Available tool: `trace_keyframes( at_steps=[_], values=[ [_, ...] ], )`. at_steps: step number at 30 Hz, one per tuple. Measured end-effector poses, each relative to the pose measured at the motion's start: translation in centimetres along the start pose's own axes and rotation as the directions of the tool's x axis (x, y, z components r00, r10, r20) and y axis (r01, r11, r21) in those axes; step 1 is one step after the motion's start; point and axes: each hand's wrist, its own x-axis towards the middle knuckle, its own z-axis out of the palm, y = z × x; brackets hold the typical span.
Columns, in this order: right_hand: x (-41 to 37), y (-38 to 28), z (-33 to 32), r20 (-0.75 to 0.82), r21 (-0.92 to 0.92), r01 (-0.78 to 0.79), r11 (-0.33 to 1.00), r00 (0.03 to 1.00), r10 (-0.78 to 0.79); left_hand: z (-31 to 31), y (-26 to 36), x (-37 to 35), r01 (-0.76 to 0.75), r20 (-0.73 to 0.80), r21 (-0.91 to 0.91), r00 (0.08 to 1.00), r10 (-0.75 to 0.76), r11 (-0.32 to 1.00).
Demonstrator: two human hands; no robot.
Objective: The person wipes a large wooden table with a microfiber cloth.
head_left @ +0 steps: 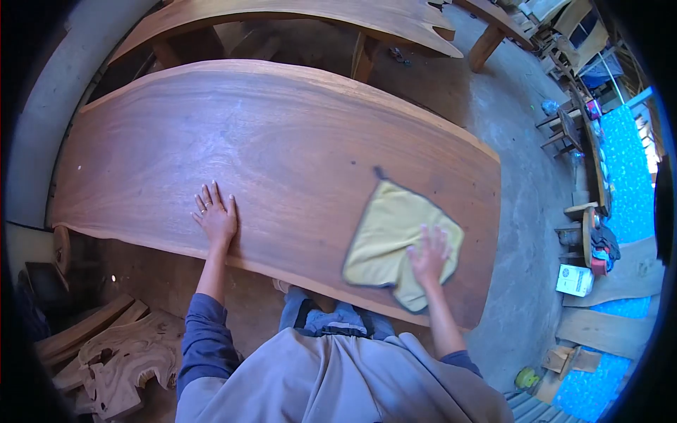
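A large wooden table top [296, 162] with a wavy natural edge stretches out in front of me. My left hand [216, 218] rests flat on the wood left of the middle, fingers apart, a ring on one finger. Toward the right end, a yellow cloth [384, 233] with a dark border lies spread on the surface, its hanging loop pointing away from me. My right hand [430, 257] lies on the cloth with fingers stretched out, slightly blurred. Part of the cloth sags toward the near edge.
Another wooden slab table [296, 8] stands behind this one. Carved wood pieces [130, 356] lie on the floor at lower left. Along the right are a white box [575, 280], a small chair [566, 132], a green object [526, 378] and planks [606, 331] against blue sheeting.
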Motion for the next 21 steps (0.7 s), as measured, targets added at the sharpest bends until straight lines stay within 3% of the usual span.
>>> trace_keyframes(
  at_steps=[3, 4, 7, 9, 10, 12, 13, 18, 21],
  values=[
    [3.0, 7.1, 0.6, -0.102, -0.012, -0.28, 0.96, 0.955, 0.277, -0.4, 0.0, -0.2, 0.004, -0.002, -0.008, 1.0, -0.004, 1.0],
    [4.8, 10.1, 1.3, -0.173, 0.057, -0.349, 0.935, 0.919, 0.354, -0.5, 0.1, 0.3, 0.008, -0.004, -0.004, 1.0, -0.008, 1.0],
    [11.5, 12.4, -0.3, -0.348, 0.173, -0.715, 0.677, 0.599, 0.721, -0.9, 1.1, 2.1, -0.017, -0.047, -0.046, 0.999, 0.014, 0.999],
    [14.9, 13.4, -2.3, -0.302, 0.134, -0.781, 0.61, 0.554, 0.776, -1.3, 2.0, 2.3, -0.015, -0.043, -0.044, 0.999, 0.013, 0.999],
    [16.6, 13.8, -2.3, -0.327, 0.135, -0.751, 0.646, 0.582, 0.745, -1.5, 2.3, 2.3, -0.014, -0.045, -0.05, 0.999, 0.012, 0.999],
    [20.4, 12.4, -3.3, -0.085, 0.025, -0.817, 0.576, 0.573, 0.815, -1.5, 2.3, 2.6, 0.004, -0.047, -0.051, 0.999, -0.006, 0.999],
    [22.0, 11.0, -3.2, -0.048, 0.028, -0.824, 0.566, 0.565, 0.824, -1.4, 2.0, 3.0, 0.003, -0.044, -0.053, 0.999, -0.006, 0.999],
    [28.9, 1.8, -1.3, -0.069, 0.094, -0.677, 0.73, 0.727, 0.683, -0.8, 0.4, 4.7, 0.011, -0.034, -0.054, 0.999, -0.013, 0.998],
    [32.0, -4.0, -0.9, -0.076, 0.094, -0.47, 0.878, 0.876, 0.477, -1.2, 0.7, 4.6, 0.015, -0.023, -0.055, 1.0, -0.016, 0.998]
  ],
)
